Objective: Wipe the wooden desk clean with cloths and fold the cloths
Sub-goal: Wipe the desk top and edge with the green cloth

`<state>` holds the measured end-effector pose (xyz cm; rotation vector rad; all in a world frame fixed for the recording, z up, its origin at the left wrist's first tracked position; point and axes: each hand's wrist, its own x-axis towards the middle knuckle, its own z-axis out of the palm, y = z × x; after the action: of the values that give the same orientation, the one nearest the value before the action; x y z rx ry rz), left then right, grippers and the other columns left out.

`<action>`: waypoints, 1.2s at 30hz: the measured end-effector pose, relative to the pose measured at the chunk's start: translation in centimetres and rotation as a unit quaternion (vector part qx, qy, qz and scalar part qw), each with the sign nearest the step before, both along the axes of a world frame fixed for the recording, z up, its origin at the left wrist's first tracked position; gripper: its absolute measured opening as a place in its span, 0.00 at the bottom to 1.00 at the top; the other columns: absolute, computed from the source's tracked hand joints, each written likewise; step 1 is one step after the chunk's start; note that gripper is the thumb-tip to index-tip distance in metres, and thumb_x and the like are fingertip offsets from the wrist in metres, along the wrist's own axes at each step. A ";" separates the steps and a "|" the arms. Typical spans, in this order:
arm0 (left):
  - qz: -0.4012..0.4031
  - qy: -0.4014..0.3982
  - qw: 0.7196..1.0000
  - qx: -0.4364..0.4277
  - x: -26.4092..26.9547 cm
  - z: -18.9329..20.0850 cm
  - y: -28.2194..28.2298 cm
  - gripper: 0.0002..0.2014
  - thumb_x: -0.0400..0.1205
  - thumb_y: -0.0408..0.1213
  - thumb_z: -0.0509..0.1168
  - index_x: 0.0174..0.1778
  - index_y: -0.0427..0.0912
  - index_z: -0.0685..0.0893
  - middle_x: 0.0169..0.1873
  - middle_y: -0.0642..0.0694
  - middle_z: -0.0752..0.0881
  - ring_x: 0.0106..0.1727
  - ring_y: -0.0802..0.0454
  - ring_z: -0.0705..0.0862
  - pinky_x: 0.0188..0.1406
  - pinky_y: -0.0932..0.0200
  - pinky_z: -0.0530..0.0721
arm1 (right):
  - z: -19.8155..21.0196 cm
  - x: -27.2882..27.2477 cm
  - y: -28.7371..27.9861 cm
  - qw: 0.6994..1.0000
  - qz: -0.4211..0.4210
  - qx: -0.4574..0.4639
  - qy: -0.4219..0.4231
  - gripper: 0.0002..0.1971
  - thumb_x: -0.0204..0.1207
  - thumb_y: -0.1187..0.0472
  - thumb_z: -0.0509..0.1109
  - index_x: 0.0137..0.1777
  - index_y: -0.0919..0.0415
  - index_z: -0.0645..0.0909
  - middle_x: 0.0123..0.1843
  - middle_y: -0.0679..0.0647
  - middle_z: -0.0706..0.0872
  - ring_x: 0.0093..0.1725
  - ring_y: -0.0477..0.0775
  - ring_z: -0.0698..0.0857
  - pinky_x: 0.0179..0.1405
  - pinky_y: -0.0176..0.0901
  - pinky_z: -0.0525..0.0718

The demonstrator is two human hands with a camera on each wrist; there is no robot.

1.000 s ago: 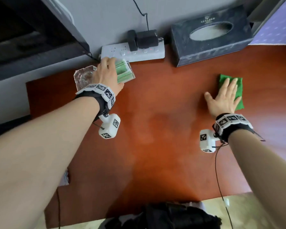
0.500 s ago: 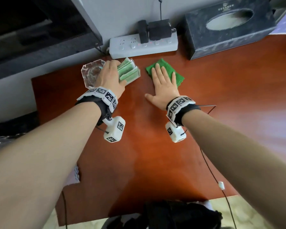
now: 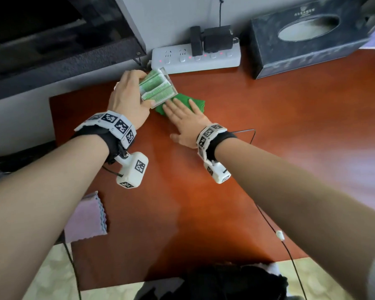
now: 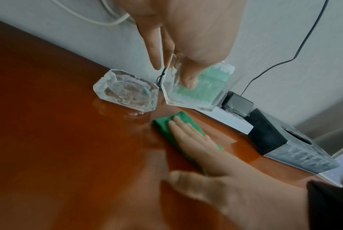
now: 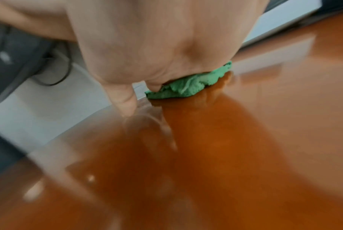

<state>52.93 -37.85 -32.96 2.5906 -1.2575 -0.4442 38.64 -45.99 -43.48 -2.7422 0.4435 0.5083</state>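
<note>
Wooden desk: left hand now lifts gripped clear box; right hand, fingers flat, slid green cloth beneath.

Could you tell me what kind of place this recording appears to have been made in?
Probably a home or office desk against a wall: a glossy wooden desk carries a power strip with plugged-in adapters, a dark tissue box and a glass ashtray.
</note>
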 end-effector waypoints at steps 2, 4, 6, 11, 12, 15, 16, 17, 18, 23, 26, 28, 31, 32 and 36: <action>-0.003 0.001 1.000 0.003 -0.3 -0.3 -0.2 0.27 0.75 0.35 0.76 0.69 0.44 0.75 0.66 0.42 0.78 0.67 0.38 0.79 0.68 0.43 0.75 | 0.0 -1.1 -2.7 0.998 -0.066 -0.011 -0.002 0.44 0.79 0.39 0.58 0.87 0.54 0.38 0.88 0.50 0.37 0.86 0.51 0.39 0.83 0.62 0.39; -0.007 0.003 1.000 0.008 -0.5 -0.6 -0.3 0.26 0.76 0.34 0.76 0.69 0.44 0.75 0.65 0.43 0.78 0.66 0.38 0.79 0.68 0.41 0.76 | 0.1 -1.5 -4.6 0.991 -0.132 -0.011 -0.005 0.44 0.79 0.40 0.58 0.87 0.55 0.38 0.88 0.50 0.37 0.86 0.52 0.39 0.84 0.62 0.39; -0.008 0.005 1.000 0.011 -0.5 -0.8 -0.1 0.26 0.76 0.34 0.75 0.68 0.45 0.75 0.65 0.43 0.78 0.66 0.38 0.79 0.67 0.41 0.77 | 0.1 -0.9 -4.8 0.985 -0.171 -0.006 -0.007 0.44 0.79 0.40 0.57 0.87 0.56 0.39 0.88 0.51 0.37 0.86 0.53 0.39 0.83 0.63 0.38; 0.020 0.009 1.000 0.001 -0.5 -1.3 0.2 0.27 0.74 0.33 0.76 0.68 0.46 0.75 0.65 0.44 0.79 0.68 0.39 0.78 0.67 0.42 0.78 | 0.2 -0.2 -1.0 0.999 -0.050 -0.007 0.003 0.47 0.77 0.37 0.58 0.87 0.57 0.38 0.88 0.52 0.38 0.86 0.54 0.39 0.83 0.66 0.39; 0.022 0.013 1.000 0.006 -0.8 -1.4 0.0 0.27 0.74 0.33 0.76 0.68 0.45 0.75 0.65 0.44 0.79 0.68 0.40 0.78 0.67 0.42 0.77 | 0.0 -0.7 -0.8 1.000 -0.029 0.000 0.005 0.46 0.78 0.38 0.58 0.86 0.56 0.37 0.88 0.51 0.38 0.86 0.54 0.39 0.83 0.65 0.38; 0.008 0.017 1.000 0.022 -2.0 -2.0 -0.9 0.28 0.74 0.32 0.76 0.69 0.44 0.75 0.66 0.43 0.79 0.68 0.41 0.78 0.71 0.44 0.74 | -0.2 -2.5 -2.5 0.998 -0.064 0.010 -0.021 0.42 0.80 0.42 0.58 0.87 0.54 0.40 0.88 0.49 0.40 0.86 0.51 0.40 0.84 0.61 0.38; 0.005 0.016 0.999 0.031 -2.5 -2.1 -1.2 0.27 0.75 0.32 0.76 0.70 0.44 0.75 0.66 0.43 0.79 0.68 0.41 0.78 0.71 0.46 0.73 | -0.2 -3.2 -3.3 0.994 -0.100 0.003 -0.034 0.41 0.80 0.43 0.58 0.87 0.54 0.42 0.88 0.49 0.41 0.86 0.51 0.42 0.84 0.60 0.40; 0.004 0.014 0.999 0.036 -2.9 -2.2 -1.5 0.27 0.76 0.31 0.75 0.71 0.43 0.75 0.67 0.43 0.79 0.68 0.42 0.78 0.71 0.49 0.72 | -0.2 -3.8 -4.2 0.990 -0.137 -0.006 -0.042 0.41 0.80 0.44 0.59 0.87 0.54 0.44 0.88 0.50 0.43 0.86 0.52 0.44 0.84 0.60 0.41; 0.004 0.015 0.999 0.039 -3.3 -2.4 -1.7 0.27 0.77 0.31 0.74 0.71 0.43 0.75 0.67 0.43 0.78 0.68 0.42 0.78 0.70 0.50 0.72 | -0.1 -4.5 -5.1 0.984 -0.170 -0.013 -0.044 0.40 0.79 0.45 0.59 0.87 0.54 0.45 0.88 0.50 0.45 0.86 0.52 0.45 0.84 0.60 0.43; 0.009 0.040 0.999 0.029 -4.2 -3.3 -2.9 0.27 0.77 0.28 0.73 0.71 0.41 0.73 0.68 0.42 0.76 0.67 0.41 0.79 0.68 0.45 0.77 | 0.1 -7.1 -8.6 0.959 -0.280 -0.016 -0.033 0.39 0.80 0.45 0.57 0.87 0.55 0.45 0.88 0.52 0.45 0.86 0.54 0.45 0.84 0.60 0.45; 0.004 0.029 0.999 0.031 -4.4 -3.8 -3.8 0.26 0.77 0.27 0.72 0.70 0.40 0.73 0.68 0.41 0.75 0.66 0.40 0.79 0.68 0.44 0.78 | 0.0 -8.0 -9.1 0.950 -0.310 -0.022 -0.028 0.40 0.80 0.44 0.57 0.87 0.56 0.44 0.88 0.52 0.44 0.86 0.55 0.45 0.84 0.60 0.44; 0.009 0.024 0.999 0.023 -4.4 -4.1 -4.2 0.26 0.76 0.26 0.72 0.69 0.40 0.74 0.67 0.41 0.75 0.66 0.40 0.79 0.67 0.44 0.78 | 0.0 -7.7 -8.9 0.947 -0.320 -0.021 -0.025 0.42 0.79 0.43 0.57 0.87 0.58 0.43 0.88 0.53 0.44 0.86 0.57 0.44 0.84 0.61 0.43; 0.028 0.012 0.999 0.014 -4.2 -4.4 -4.6 0.25 0.76 0.28 0.73 0.68 0.40 0.74 0.67 0.41 0.75 0.65 0.39 0.80 0.63 0.44 0.79 | 0.2 -6.3 -8.3 0.941 -0.339 -0.012 -0.023 0.45 0.77 0.40 0.58 0.87 0.59 0.43 0.88 0.54 0.43 0.86 0.58 0.44 0.84 0.63 0.41; 0.032 0.008 0.999 0.013 -4.2 -4.5 -4.6 0.25 0.77 0.28 0.73 0.68 0.40 0.74 0.67 0.40 0.75 0.65 0.39 0.80 0.62 0.45 0.78 | 0.3 -5.9 -8.1 0.943 -0.332 -0.006 -0.023 0.45 0.76 0.40 0.58 0.87 0.59 0.43 0.88 0.53 0.43 0.86 0.58 0.43 0.83 0.64 0.41; 0.031 -0.006 0.999 0.010 -4.1 -4.5 -5.0 0.25 0.77 0.29 0.73 0.69 0.40 0.73 0.68 0.41 0.75 0.66 0.39 0.80 0.60 0.46 0.79 | 0.3 -4.7 -7.1 0.965 -0.261 0.009 -0.022 0.46 0.75 0.41 0.60 0.87 0.56 0.43 0.88 0.52 0.42 0.86 0.56 0.41 0.83 0.64 0.40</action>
<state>48.88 -42.81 -37.47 2.6446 -1.1789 -0.4339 33.91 -53.07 -43.16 -2.4669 1.0969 0.3080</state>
